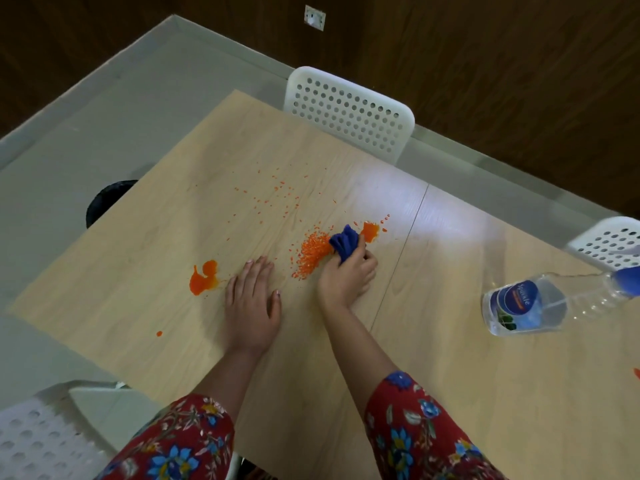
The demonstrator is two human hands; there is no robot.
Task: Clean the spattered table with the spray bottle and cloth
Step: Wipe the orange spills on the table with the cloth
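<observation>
Two arms in red floral sleeves [426,431] reach over a pale wood table [173,237]. The left hand [251,303] lies flat on the tabletop, fingers straight and holding nothing, just right of an orange blot [204,280]. The right hand [346,278] grips a bunched blue cloth [344,242], fingers curled round it. It holds the cloth against the table at the right edge of a dense patch of orange spatter [311,252]. A second blot [370,231] lies just beyond the cloth, and finer specks [277,195] scatter toward the far side. The clear, blue-topped spray bottle [530,304] is on the table well to the right of both hands. White perforated chairs [349,112] stand at the near left, the far edge and the far right.
</observation>
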